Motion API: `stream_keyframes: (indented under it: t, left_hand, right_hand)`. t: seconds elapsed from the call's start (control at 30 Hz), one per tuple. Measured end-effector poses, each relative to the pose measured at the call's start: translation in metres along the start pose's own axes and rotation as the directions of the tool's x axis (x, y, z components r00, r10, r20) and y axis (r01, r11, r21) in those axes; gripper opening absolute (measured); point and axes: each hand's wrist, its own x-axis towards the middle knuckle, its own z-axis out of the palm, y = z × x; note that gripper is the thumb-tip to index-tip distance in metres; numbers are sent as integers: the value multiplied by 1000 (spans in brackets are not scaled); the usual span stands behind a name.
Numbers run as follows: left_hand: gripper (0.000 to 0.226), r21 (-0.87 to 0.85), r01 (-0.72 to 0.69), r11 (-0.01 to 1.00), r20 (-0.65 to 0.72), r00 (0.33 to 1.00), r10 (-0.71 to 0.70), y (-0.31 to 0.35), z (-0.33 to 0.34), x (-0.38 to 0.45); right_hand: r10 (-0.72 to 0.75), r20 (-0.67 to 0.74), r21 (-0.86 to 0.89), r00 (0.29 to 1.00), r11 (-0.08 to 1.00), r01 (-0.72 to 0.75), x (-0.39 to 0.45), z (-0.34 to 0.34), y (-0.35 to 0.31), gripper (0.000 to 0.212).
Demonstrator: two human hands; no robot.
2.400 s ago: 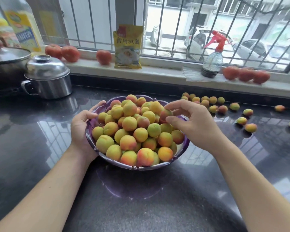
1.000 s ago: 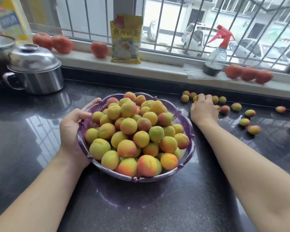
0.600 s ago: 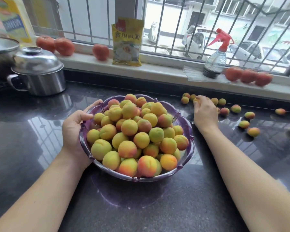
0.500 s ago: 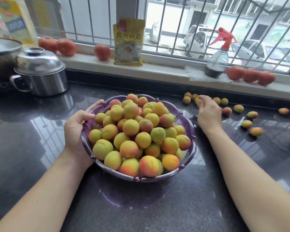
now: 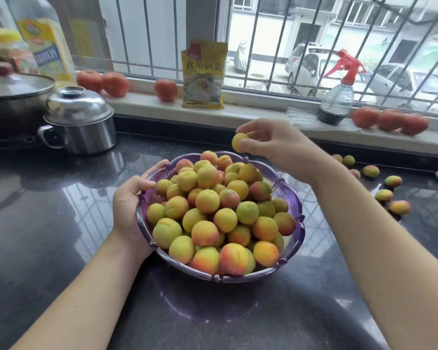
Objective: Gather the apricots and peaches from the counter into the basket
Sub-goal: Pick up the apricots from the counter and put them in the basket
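A purple plastic basket (image 5: 297,210) sits mid-counter, heaped with several yellow, green and orange apricots and peaches. My left hand (image 5: 129,200) grips its left rim. My right hand (image 5: 276,142) hovers above the basket's far edge and pinches a small yellow apricot (image 5: 239,141) between thumb and fingers. Several loose fruits (image 5: 383,195) lie on the dark counter to the right, behind my right forearm.
A steel lidded pot (image 5: 79,122) and a larger pan (image 5: 13,97) stand at the back left. On the window sill are tomatoes (image 5: 114,84), a yellow packet (image 5: 204,74), a spray bottle (image 5: 336,97) and an oil bottle (image 5: 44,39).
My right hand has lifted off the counter at the right with one apricot and swung left, above the basket's far rim. My left hand stays on the rim.
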Motion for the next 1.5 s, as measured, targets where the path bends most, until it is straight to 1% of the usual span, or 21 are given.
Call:
stream_keyframes:
  t: [0.07, 0.2, 0.3, 0.53, 0.63, 0.67, 0.7, 0.73, 0.77, 0.8, 0.83, 0.9, 0.93, 0.97, 1.03, 1.13, 1.3, 1.37, 1.5]
  left_hand:
    - [76, 19, -4, 1000, -11, 1000, 4, 1, 2, -2]
    - [77, 3, 3, 1000, -22, 1000, -3, 3, 3, -3]
    - [76, -1, 5, 1000, -29, 1000, -5, 3, 4, -4]
    - [77, 21, -8, 1000, -44, 999, 9, 4, 5, -5]
    - [76, 21, -2, 1000, -57, 998, 3, 3, 4, -4]
    - [76, 16, 2, 1000, -55, 998, -1, 3, 3, -3]
    - [77, 14, 4, 1000, -52, 999, -3, 3, 3, -3]
    - [77, 9, 6, 1000, -52, 999, -6, 3, 2, -2]
    - [78, 8, 9, 1000, -50, 999, -9, 3, 2, -1]
    - [79, 6, 12, 1000, -48, 999, -11, 3, 1, 0]
    - [79, 0, 11, 1000, -45, 999, -11, 3, 0, 0]
    - [79, -16, 12, 1000, -38, 999, -13, 2, -1, 2]
    - [79, -18, 11, 1000, -32, 999, -12, 2, -1, 2]
    - [78, -19, 12, 1000, -26, 1000, -12, 1, -1, 3]
    - [77, -24, 12, 1000, -11, 1000, -12, 0, -1, 4]
    - [79, -18, 17, 1000, 1, 1000, -17, 0, -4, 6]
    - [79, -13, 12, 1000, 10, 1000, -11, 0, -4, 5]
    - [78, -7, 7, 1000, 20, 1000, -7, -1, -3, 4]
    - [76, 1, 6, 1000, 18, 1000, -6, -1, -4, 4]
  right_hand:
    - [11, 46, -122, 999, 992, -6, 10, 11, -16, 30]
    - [69, 152, -274, 986, 961, -25, 23, 23, -29, 23]
    - [71, 161, -353, 984, 936, -10, 23, 30, -28, 20]
    - [86, 158, -337, 984, 941, -28, 22, 36, -22, 21]
    - [87, 179, -312, 980, 950, -28, 20, 33, -20, 23]
    - [72, 153, -275, 986, 961, -27, 20, 30, -18, 22]
    - [52, 90, -210, 995, 977, -32, 21, 26, -15, 21]
    - [49, -12, -125, 999, 991, -50, 23, 18, -5, 19]
    - [69, -140, -38, 988, 996, -75, 27, 9, 8, 15]
    - [114, -279, 19, 953, 993, -113, 30, -1, 27, 11]
    - [170, -401, 26, 900, 984, -174, 32, -10, 50, 11]
    - [242, -559, -99, 793, 930, -354, 25, -19, 96, 18]
    - [243, -596, -172, 765, 892, -418, 18, -19, 117, 23]
    - [234, -608, -229, 758, 863, -450, 11, -16, 135, 26]
    - [209, -614, -298, 761, 832, -469, 5, -12, 155, 28]
    - [181, -596, -386, 782, 790, -477, 14, -11, 157, 30]
    - [164, -549, -556, 819, 660, -505, 26, -7, 156, 38]
    - [151, -537, -599, 830, 625, -501, 31, -7, 156, 38]
    - [125, -541, -617, 832, 613, -494, 38, -8, 156, 32]
